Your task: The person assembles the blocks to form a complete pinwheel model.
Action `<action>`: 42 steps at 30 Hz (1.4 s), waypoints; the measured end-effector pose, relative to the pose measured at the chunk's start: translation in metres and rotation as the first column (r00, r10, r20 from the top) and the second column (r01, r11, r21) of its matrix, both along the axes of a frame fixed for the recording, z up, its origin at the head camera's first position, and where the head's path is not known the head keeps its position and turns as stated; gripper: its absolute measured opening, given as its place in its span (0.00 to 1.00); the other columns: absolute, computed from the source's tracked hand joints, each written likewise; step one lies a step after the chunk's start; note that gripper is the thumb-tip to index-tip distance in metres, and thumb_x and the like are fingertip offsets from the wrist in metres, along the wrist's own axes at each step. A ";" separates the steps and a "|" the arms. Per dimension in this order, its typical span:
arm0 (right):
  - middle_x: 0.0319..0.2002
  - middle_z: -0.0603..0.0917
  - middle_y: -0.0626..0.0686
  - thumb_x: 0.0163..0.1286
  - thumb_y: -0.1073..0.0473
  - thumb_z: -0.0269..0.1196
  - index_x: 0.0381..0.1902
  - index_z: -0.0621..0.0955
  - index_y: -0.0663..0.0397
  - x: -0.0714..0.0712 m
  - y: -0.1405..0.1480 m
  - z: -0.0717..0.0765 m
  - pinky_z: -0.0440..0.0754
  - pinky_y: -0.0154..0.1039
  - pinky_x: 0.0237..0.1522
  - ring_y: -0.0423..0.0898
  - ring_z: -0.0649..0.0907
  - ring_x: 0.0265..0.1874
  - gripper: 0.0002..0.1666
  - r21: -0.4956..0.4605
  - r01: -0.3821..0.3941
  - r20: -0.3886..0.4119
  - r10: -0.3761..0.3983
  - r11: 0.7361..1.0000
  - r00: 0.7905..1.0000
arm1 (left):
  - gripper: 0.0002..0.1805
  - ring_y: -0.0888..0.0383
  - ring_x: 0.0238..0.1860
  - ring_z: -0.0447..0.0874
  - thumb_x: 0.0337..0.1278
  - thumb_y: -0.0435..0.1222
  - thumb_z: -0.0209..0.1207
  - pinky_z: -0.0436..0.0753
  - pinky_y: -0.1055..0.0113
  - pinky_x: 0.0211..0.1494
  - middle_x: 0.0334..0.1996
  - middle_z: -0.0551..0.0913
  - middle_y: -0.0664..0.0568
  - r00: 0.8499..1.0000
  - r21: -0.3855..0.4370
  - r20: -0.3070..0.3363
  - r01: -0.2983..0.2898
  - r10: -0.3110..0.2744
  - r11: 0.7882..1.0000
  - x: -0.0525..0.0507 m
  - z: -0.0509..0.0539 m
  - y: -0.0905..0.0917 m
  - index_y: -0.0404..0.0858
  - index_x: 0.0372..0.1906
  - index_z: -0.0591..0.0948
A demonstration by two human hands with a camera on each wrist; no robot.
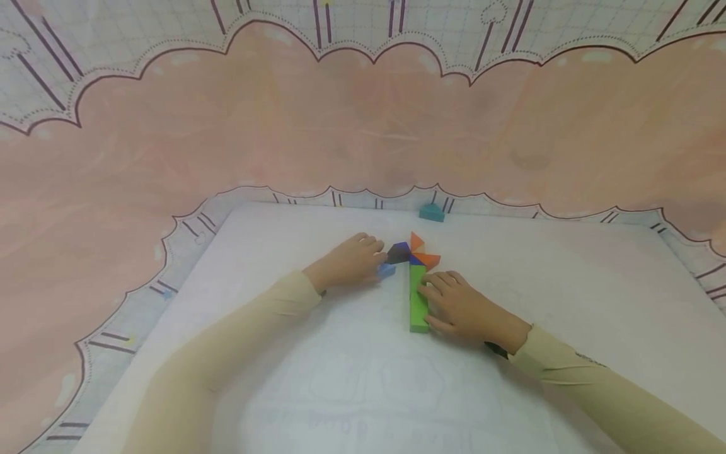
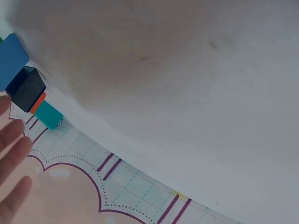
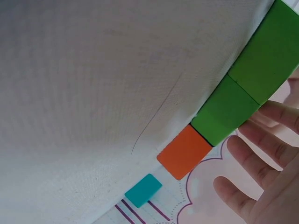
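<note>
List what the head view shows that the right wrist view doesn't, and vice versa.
Head only: the dark block, the light blue block, the left sleeve.
Right wrist only: a thin curved dark line on the white surface.
Both: the green blocks, orange, the teal block, the right hand.

Colours run from the bright green blocks (image 1: 416, 306) and orange triangles (image 1: 427, 259) to a navy block (image 1: 399, 253), a light blue block (image 1: 386, 271) and a teal block (image 1: 432, 212). The tabletop (image 1: 317, 378) is white, the sleeves (image 1: 244, 334) pale beige. The cloth (image 1: 368, 126) is peach, edged in maroon scallops and dotted lines, with paired maroon stripes over a pale blue grid.
</note>
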State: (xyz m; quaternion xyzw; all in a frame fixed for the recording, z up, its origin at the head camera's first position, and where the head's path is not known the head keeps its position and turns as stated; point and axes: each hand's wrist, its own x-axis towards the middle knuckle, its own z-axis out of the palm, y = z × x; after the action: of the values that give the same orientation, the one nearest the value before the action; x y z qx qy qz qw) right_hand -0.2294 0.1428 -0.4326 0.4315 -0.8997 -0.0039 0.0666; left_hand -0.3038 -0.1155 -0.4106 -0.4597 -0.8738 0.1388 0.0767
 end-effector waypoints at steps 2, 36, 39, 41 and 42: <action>0.57 0.75 0.56 0.65 0.43 0.56 0.57 0.73 0.56 0.000 0.000 0.000 0.69 0.53 0.61 0.53 0.73 0.58 0.30 0.002 0.002 0.004 -0.002 1.000 1.000 | 0.21 0.54 0.51 0.76 0.59 0.52 0.56 0.71 0.59 0.62 0.48 0.79 0.51 1.000 0.014 -0.002 0.031 -0.031 0.999 0.000 -0.001 -0.003 0.44 0.51 0.77; 0.56 0.75 0.56 0.66 0.42 0.55 0.57 0.73 0.56 0.000 0.002 -0.002 0.69 0.52 0.61 0.53 0.73 0.58 0.30 -0.010 -0.015 -0.015 0.015 1.000 1.000 | 0.18 0.53 0.56 0.75 0.59 0.41 0.59 0.70 0.61 0.65 0.54 0.78 0.50 0.998 0.054 -0.006 0.062 -0.062 0.997 -0.016 -0.005 0.029 0.45 0.54 0.76; 0.56 0.75 0.56 0.66 0.43 0.55 0.57 0.73 0.56 0.000 0.003 -0.003 0.69 0.52 0.61 0.53 0.73 0.58 0.29 -0.018 -0.022 -0.019 0.022 1.000 1.000 | 0.18 0.54 0.55 0.75 0.59 0.44 0.59 0.70 0.60 0.65 0.54 0.77 0.50 0.998 0.061 0.029 0.049 -0.051 0.997 -0.017 0.000 0.029 0.45 0.54 0.76; 0.56 0.75 0.56 0.66 0.43 0.55 0.57 0.73 0.56 0.000 0.002 -0.002 0.69 0.52 0.61 0.53 0.73 0.58 0.29 -0.024 -0.027 -0.019 0.027 0.999 0.999 | 0.20 0.53 0.56 0.74 0.60 0.47 0.57 0.69 0.59 0.66 0.54 0.77 0.50 0.998 0.063 0.057 0.025 -0.029 0.998 -0.019 0.005 0.027 0.46 0.55 0.75; 0.56 0.75 0.56 0.66 0.43 0.55 0.57 0.73 0.56 0.000 0.002 -0.003 0.69 0.52 0.61 0.53 0.73 0.58 0.29 -0.026 -0.030 -0.020 0.029 0.999 0.999 | 0.21 0.53 0.56 0.74 0.61 0.48 0.56 0.69 0.59 0.66 0.54 0.76 0.50 0.998 0.057 0.066 0.011 -0.015 0.998 -0.022 0.009 0.027 0.46 0.56 0.75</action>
State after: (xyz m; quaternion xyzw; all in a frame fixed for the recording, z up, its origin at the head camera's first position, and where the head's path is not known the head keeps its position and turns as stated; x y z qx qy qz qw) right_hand -0.2298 0.1450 -0.4352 0.4437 -0.8925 0.0050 0.0812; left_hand -0.3254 -0.0886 -0.4020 -0.4675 -0.8764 0.0979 0.0615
